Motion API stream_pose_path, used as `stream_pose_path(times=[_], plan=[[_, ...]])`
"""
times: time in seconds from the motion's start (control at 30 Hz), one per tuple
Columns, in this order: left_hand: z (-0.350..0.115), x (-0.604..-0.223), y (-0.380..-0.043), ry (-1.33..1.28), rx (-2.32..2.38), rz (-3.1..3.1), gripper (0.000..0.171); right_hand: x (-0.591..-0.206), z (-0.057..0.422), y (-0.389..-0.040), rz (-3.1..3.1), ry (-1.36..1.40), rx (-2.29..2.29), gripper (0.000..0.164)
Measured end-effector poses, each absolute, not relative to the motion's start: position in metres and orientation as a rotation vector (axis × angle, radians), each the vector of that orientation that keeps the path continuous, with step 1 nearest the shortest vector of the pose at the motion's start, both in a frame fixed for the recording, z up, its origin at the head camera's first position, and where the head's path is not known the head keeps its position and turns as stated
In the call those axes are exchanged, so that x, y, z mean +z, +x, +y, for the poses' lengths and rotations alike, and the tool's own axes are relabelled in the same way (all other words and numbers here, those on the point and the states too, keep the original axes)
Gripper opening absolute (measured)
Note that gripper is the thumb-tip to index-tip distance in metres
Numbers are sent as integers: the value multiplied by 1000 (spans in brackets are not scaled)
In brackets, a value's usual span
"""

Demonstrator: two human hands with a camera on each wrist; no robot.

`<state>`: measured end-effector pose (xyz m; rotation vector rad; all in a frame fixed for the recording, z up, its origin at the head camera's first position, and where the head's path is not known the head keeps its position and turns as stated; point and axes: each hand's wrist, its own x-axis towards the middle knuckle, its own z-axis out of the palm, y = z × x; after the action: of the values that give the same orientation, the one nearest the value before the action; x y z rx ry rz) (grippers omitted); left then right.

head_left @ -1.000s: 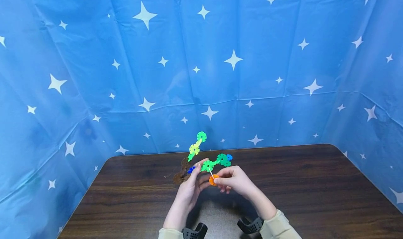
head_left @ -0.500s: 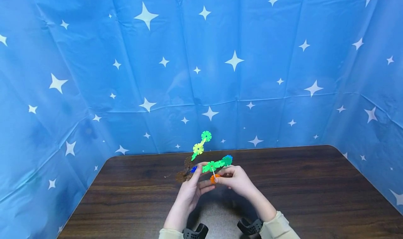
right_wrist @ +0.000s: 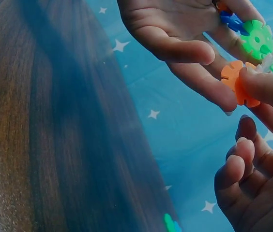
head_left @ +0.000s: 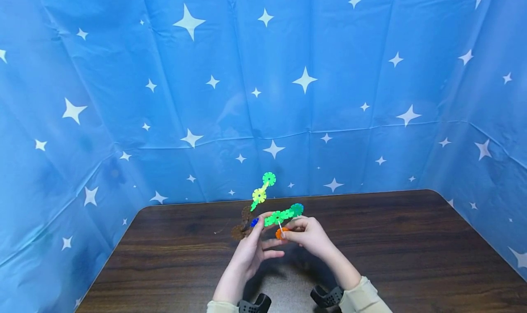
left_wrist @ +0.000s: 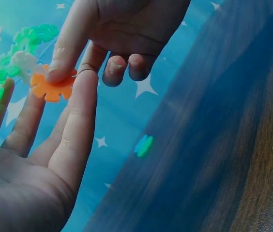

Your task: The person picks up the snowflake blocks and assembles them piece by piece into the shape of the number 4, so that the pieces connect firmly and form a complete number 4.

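Interlocking snowflake discs make up a build in both hands, held above the table. My left hand point(head_left: 249, 253) grips it by thumb and index finger near a blue disc point(head_left: 254, 222), its lower fingers stretched out. Brown discs point(head_left: 238, 232) hang left of that thumb; yellow point(head_left: 259, 195) and green point(head_left: 269, 179) discs rise beyond it. Rightward runs a green row point(head_left: 278, 217). My right hand point(head_left: 313, 236) pinches an orange disc point(right_wrist: 233, 79) between thumb and finger; a white disc point(left_wrist: 24, 62) links it to the green row. How deep the slots sit is hard to tell.
A dark wooden table point(head_left: 391, 240) lies beneath, backed by a blue curtain point(head_left: 350, 98) with white stars. In the left wrist view, a small loose green-and-blue disc pair point(left_wrist: 144, 146) lies near the table's far edge.
The build has shifted a little to the right and turned. The orange disc has tilted flatter in my right fingers. My left hand's lower fingers have spread and straightened.
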<state>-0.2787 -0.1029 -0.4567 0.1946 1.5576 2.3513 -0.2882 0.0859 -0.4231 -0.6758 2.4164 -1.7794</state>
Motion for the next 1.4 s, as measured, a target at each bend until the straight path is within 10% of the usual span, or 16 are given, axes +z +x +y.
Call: stream_pose_path(times=[1.0, 1.4], plan=[[-95, -457, -277, 127, 2423, 1535, 74, -462, 77, -311, 2526, -624, -1843, 10], [-100, -455, -278, 104, 2447, 1567, 78, -463, 96, -323, 2455, -747, -1611, 32]])
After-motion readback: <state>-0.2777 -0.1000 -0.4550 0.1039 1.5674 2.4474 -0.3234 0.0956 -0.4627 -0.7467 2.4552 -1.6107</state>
